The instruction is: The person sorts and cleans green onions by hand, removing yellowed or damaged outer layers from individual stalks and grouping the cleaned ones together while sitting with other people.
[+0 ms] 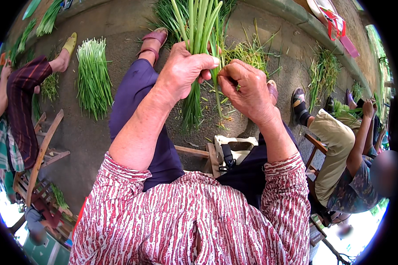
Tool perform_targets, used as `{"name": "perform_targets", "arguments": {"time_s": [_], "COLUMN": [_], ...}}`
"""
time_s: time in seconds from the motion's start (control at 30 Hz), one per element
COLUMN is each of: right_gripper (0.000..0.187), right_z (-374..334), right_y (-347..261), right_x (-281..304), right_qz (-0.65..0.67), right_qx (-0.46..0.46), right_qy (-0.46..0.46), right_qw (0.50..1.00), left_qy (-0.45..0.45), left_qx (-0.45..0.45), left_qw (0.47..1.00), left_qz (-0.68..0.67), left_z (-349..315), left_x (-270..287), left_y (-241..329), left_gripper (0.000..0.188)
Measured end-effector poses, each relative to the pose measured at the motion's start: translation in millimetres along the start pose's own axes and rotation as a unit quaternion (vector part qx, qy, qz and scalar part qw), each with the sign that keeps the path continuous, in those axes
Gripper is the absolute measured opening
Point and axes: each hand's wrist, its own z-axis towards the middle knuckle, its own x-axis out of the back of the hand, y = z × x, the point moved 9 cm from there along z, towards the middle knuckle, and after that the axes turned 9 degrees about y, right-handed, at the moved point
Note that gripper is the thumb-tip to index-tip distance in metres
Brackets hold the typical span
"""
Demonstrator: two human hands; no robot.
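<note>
A bunch of garlic chives point(198, 26) is wrapped in my left hand point(181, 70), pale stalks pointing up and away, green leaves hanging below the fist. My right hand point(245, 86) is closed beside it, thumb and forefinger pinched together close to a single green strand at the bunch's right side. What lies inside that pinch is too small to make out. On the ground beyond my hands lies a loose heap of green leaves point(166, 17). Yellowish trimmings point(250, 53) are strewn to its right.
A neat chive bundle point(93, 79) lies on the ground to the left. Nearby people sit on both sides, one with a dark striped trouser leg point(24, 106), another in beige trousers point(334, 145). A wooden chair point(43, 154) stands left, and a concrete kerb point(292, 15) runs along the far right.
</note>
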Motion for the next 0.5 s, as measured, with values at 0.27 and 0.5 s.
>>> {"name": "perform_targets", "arguments": {"time_s": [0.27,0.5], "right_gripper": [0.007,0.009], "right_z": [-1,3], "right_y": [13,35], "right_x": [14,33], "right_qz": [0.039,0.086], "right_qx": [-0.087,-0.183], "right_qy": [0.047,0.085], "right_qw": [0.994,0.976], "left_qy": [-0.006,-0.023], "left_qx": [0.000,0.002], "left_qw": [1.000,1.000], "left_qz": [-0.012,-0.013], "left_z": [0,-1], "left_x": [-3,-5], "left_y": [0,-2], "left_gripper": [0.013,0.013]}}
